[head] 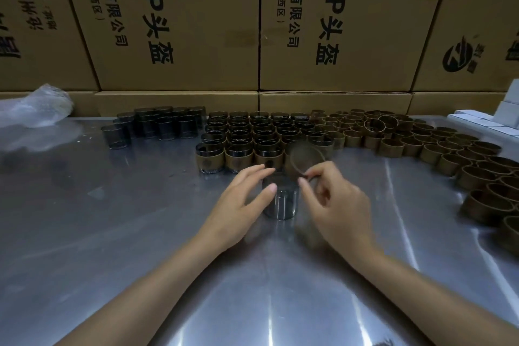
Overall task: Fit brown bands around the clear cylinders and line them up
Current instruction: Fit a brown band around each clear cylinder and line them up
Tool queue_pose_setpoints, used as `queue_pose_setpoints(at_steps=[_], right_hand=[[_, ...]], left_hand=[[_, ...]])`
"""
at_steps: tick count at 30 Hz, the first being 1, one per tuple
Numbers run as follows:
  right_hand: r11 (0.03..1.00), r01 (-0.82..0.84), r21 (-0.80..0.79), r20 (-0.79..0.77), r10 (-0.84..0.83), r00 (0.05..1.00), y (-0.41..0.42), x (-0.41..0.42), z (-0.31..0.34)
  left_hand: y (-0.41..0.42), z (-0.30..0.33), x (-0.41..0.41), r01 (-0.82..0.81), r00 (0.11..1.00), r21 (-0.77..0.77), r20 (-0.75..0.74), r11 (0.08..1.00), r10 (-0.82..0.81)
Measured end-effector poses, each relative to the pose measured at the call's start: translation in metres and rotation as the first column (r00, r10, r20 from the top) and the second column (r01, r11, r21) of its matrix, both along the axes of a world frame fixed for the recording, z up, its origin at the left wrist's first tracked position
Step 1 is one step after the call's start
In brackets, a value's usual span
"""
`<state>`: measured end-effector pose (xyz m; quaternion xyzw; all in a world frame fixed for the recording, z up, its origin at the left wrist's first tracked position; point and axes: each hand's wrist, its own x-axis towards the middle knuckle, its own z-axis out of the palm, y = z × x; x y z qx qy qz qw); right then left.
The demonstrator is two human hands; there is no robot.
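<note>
**Band held over a bare cylinder, ready to go on**

The right hand (335, 205) pinches a brown band (306, 161) by its near edge between thumb and forefinger, holding it tilted just above and behind the clear cylinder (280, 202). The left hand (241, 202) is spread, fingers straight, its fingertips at the cylinder's left side; whether they touch the glass I cannot tell. The cylinder stands upright on the steel table (140, 261).

The risk, as I judge it: the band comes down crooked, catches the rim and tips the cylinder, since the left hand only steadies it lightly. A toppling cylinder could knock the banded row (238, 159) standing just behind it.

Further behind that row stand more finished cylinders. Behind and left of the cylinder wait the unbanded cylinders (157, 126); to its right spread the loose bands (421, 146). Cardboard boxes (179, 22) wall the back.
</note>
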<state>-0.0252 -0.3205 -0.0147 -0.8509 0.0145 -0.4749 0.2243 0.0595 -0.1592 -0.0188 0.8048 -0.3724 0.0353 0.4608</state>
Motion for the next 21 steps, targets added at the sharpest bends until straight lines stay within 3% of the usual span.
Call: queue_pose_setpoints(at_steps=[4, 11, 15, 21], right_hand=[[0.992, -0.080, -0.097, -0.012, 0.080, 0.997, 0.020, 0.000, 0.000], [0.984, -0.093, -0.154, -0.067, 0.083, 0.994, 0.017, 0.003, -0.003], [0.977, -0.207, -0.048, -0.103, 0.202, 0.974, 0.014, 0.004, -0.004], [0.964, -0.206, 0.165, -0.076, 0.221, 0.972, 0.008, 0.007, -0.004]], left_hand=[[-0.003, 0.002, -0.006, 0.080, 0.965, -0.155, -0.237, 0.985, -0.115], [-0.006, 0.000, -0.004, 0.118, 0.930, -0.193, -0.322, 0.974, -0.177], [-0.007, -0.002, -0.002, 0.088, 0.939, -0.194, -0.310, 0.977, -0.147], [-0.007, 0.001, -0.006, 0.105, 0.947, -0.195, -0.279, 0.975, -0.158]])
